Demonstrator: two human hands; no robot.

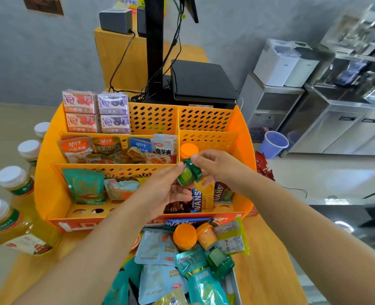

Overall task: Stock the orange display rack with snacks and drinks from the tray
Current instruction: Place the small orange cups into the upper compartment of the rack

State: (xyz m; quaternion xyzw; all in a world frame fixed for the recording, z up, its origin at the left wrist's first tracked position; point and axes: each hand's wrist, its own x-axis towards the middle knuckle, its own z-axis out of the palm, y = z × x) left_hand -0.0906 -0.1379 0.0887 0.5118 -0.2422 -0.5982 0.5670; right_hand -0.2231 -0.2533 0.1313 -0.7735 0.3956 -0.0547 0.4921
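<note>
The orange display rack (50,172) stands on the wooden counter, its tiers holding juice cartons, fish snack packets and pouches. Over its front right part both my hands hold one small green jelly cup (189,173): my left hand (166,188) grips it from the left and below, my right hand (215,165) pinches its top from the right. An orange-capped cup (189,150) stands in the rack's middle right compartment just behind. The tray (237,285) at the bottom centre is piled with blue and teal pouches, orange cups (184,236) and another green cup (220,261).
Several tea bottles with white caps (10,176) line the counter left of the rack. A black register and monitor stand (202,82) sit behind it. Red packets (264,166) lie at the rack's right. Steel kitchen units and a purple bin (273,144) are on the right.
</note>
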